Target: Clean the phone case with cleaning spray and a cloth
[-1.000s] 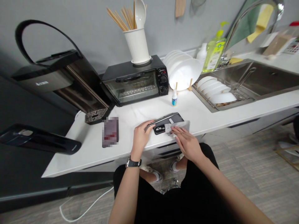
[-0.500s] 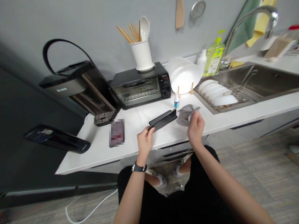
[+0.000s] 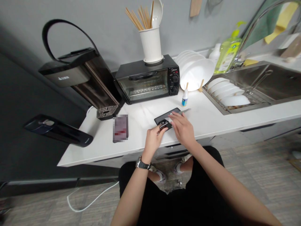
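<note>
My left hand (image 3: 152,138) grips the near left edge of a black phone (image 3: 161,118) between thumb and fingers, just above the counter. Round camera lenses show on the phone's near part; a flat dark panel behind it looks like an opened flip cover. Over the phone's back lies my right hand (image 3: 183,130), fingers stretched and pressing a grey cloth (image 3: 187,110) against it. Most of the cloth is hidden under those fingers. Beyond the phone stands a small white spray bottle (image 3: 184,99) with a blue label.
A toaster oven (image 3: 145,83) carries a white utensil holder (image 3: 150,44). Left of it are a drink machine (image 3: 94,81), a dark thermos (image 3: 58,130) and a blurred-out item (image 3: 120,128). Racked plates (image 3: 196,73) stand right, then the sink (image 3: 270,81) with bowls (image 3: 235,100).
My right hand has moved left, bringing the cloth from beside the phone onto its back. The phone has turned from edge-on to show its lenses. The view has shifted slightly.
</note>
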Demonstrator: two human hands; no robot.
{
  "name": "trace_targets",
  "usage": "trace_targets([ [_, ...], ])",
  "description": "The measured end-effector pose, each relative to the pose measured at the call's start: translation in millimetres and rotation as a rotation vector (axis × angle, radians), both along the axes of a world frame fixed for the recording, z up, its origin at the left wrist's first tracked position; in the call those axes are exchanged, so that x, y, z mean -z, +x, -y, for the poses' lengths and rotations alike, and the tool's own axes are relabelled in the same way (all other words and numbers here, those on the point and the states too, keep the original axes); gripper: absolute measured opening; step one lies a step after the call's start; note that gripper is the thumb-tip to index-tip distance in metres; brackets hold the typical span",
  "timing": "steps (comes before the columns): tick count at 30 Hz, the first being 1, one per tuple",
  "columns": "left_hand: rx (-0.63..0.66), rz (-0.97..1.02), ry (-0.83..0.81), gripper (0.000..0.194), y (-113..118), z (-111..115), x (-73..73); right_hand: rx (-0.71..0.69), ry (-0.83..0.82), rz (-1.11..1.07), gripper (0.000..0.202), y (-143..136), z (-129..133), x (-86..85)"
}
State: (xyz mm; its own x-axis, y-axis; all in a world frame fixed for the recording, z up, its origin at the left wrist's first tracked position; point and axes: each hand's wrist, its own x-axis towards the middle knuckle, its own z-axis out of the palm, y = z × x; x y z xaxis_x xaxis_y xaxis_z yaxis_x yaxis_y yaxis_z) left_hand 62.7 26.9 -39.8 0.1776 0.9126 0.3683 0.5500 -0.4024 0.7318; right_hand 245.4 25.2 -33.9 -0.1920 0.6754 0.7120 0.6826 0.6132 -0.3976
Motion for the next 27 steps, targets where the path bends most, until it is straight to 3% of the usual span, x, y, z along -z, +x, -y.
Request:
trace_targets([
  [3,-0.044,-0.067,-0.001,0.024,-3.4,-2.9,3.1,-0.171,0.028,0.194,0.039,-19.1,10.1,-4.0],
  [5,-0.058,-0.076,-0.003,0.025,-4.3,-3.3,3.7,-0.196,0.043,0.275,0.041,-16.9,7.8,-5.3],
  [7,-0.025,-0.046,-0.005,0.023,-3.2,-2.6,3.5,-0.107,0.039,0.287,0.037,0.6,-3.2,-5.8],
  [10,0.031,0.019,0.008,0.023,0.8,-0.5,2.2,0.164,-0.036,0.188,0.039,35.1,-25.3,-6.9],
  [13,0.028,0.019,0.014,0.025,3.5,0.4,0.3,0.294,-0.086,0.108,0.043,39.8,-31.0,-9.9],
  [15,0.017,-0.025,0.029,0.022,2.8,-0.4,-0.5,0.213,-0.05,0.119,0.039,18.8,-20.1,-11.8],
  [18,0.002,-0.112,0.062,0.023,-0.8,-2.9,-0.5,-0.028,0.0,0.208,0.032,-22.1,2.7,-13.8],
  [21,-0.012,-0.144,0.066,0.028,-3.1,-3.6,0.3,-0.155,0.014,0.295,0.031,-29.5,6.9,-14.6],
  [23,-0.017,-0.128,0.053,0.027,-2.2,-2.2,0.5,-0.087,0.021,0.312,0.032,-9.5,-5.5,-14.0],
  [27,0.021,-0.036,0.022,0.027,3.1,1.0,-0.6,0.23,-0.011,0.228,0.044,32.6,-35.4,-13.3],
])
